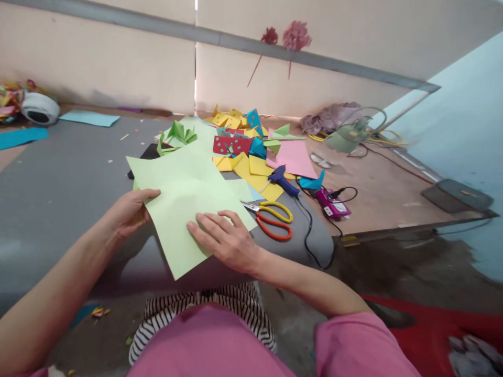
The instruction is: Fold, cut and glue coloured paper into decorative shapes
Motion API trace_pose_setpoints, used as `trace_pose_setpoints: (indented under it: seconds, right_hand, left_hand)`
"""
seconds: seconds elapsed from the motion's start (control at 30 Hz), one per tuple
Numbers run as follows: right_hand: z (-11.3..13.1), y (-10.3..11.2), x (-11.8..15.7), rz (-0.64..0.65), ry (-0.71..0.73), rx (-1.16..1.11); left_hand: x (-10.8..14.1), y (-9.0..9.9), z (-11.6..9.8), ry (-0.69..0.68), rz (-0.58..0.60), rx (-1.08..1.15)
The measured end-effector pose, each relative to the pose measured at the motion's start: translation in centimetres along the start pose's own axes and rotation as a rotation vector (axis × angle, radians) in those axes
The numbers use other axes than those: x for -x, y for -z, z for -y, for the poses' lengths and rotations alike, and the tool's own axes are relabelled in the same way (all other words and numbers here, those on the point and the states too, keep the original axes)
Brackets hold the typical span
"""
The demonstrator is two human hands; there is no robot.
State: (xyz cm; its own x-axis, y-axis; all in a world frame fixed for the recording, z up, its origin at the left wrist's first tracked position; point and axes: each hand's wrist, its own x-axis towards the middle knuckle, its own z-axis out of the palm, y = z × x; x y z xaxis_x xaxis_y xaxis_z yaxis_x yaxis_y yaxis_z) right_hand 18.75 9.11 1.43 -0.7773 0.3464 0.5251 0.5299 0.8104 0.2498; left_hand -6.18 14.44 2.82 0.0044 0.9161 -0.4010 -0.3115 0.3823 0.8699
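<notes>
A large sheet of light green paper (pixel 184 183) lies slantwise near the front edge of the grey-covered table. My left hand (pixel 135 212) grips its left edge, thumb on top and the other fingers underneath. My right hand (pixel 228 238) rests flat on the sheet's lower right part, fingers stretched out. Just right of the paper are scissors (pixel 275 220) with one yellow and one red handle loop, their blade tips close to the sheet. Behind them sits a blue glue gun (pixel 283 180) with a black cord.
Yellow paper pieces (pixel 251 173), a red dotted paper strip (pixel 231 145), green folded paper (pixel 181 133) and a pink sheet (pixel 293 157) crowd the table behind. A purple power strip (pixel 332 204) lies at right. Blue paper (pixel 23 137) and a white round device (pixel 40 108) are far left.
</notes>
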Motion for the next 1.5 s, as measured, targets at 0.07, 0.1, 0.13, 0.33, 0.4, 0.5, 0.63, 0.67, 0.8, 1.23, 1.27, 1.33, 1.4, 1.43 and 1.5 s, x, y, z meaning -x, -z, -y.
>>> trace_pose_setpoints:
  seconds: [0.07, 0.1, 0.13, 0.33, 0.4, 0.5, 0.63, 0.67, 0.8, 1.23, 1.27, 1.33, 1.4, 1.43, 1.5]
  right_hand:
    - [-0.5, 0.0, 0.4, -0.066, 0.027, -0.012]
    - [-0.8, 0.0, 0.6, -0.079, 0.028, -0.043]
    - [-1.1, 0.1, 0.9, -0.083, 0.019, -0.083]
    - [-1.3, -0.6, 2.9, 0.0, -0.097, -0.262]
    - [-1.2, -0.8, 3.2, 0.056, -0.142, -0.3]
    - [-1.1, -0.6, 3.3, 0.103, -0.218, -0.441]
    - [-1.2, 0.3, 4.1, 0.14, -0.257, -0.627]
    - [-1.2, 0.6, 4.5, 0.146, -0.267, -0.639]
    - [-0.8, 1.4, 6.2, 0.137, -0.436, -0.579]
    - [-1.5, 1.3, 6.9, 0.19, -0.716, -0.474]
    - [-1.3, 1.2, 7.0, 0.181, -0.722, -0.458]
    - [-1.0, 1.0, 7.1, 0.15, -0.75, -0.426]
    - [-0.7, 0.9, 7.1, 0.125, -0.788, -0.393]
    - [-0.6, 1.0, 7.1, 0.117, -0.807, -0.382]
    - [-0.6, 1.2, 7.1, 0.119, -0.829, -0.402]
  left_hand:
    - [0.4, 0.1, 0.6, 0.022, -0.053, -0.004]
    - [0.5, 0.2, 0.8, 0.001, -0.078, -0.011]
    - [0.4, 0.4, 1.0, -0.047, -0.092, -0.022]
    - [1.6, 2.6, 1.5, -0.487, -0.313, -0.381]
    - [3.2, 2.8, 1.9, -0.775, -0.355, -0.76]
    - [5.8, 2.5, 3.2, -0.933, 0.203, -1.244]
    - [8.3, 2.2, 5.0, -0.828, 0.262, -1.536]
    - [8.8, 2.1, 5.3, -0.809, 0.225, -1.577]
    - [9.8, 1.1, 5.3, -0.715, 0.184, -1.6]
    - [6.2, -0.4, 3.6, -0.361, -0.132, -1.812]
    - [5.9, -0.5, 3.4, -0.339, -0.128, -1.815]
    - [5.4, -0.7, 3.1, -0.303, -0.131, -1.821]
    - [4.8, -1.0, 3.0, -0.285, -0.131, -1.845]
    - [4.6, -1.1, 3.0, -0.283, -0.126, -1.861]
    - [4.2, -1.3, 3.1, -0.283, -0.11, -1.889]
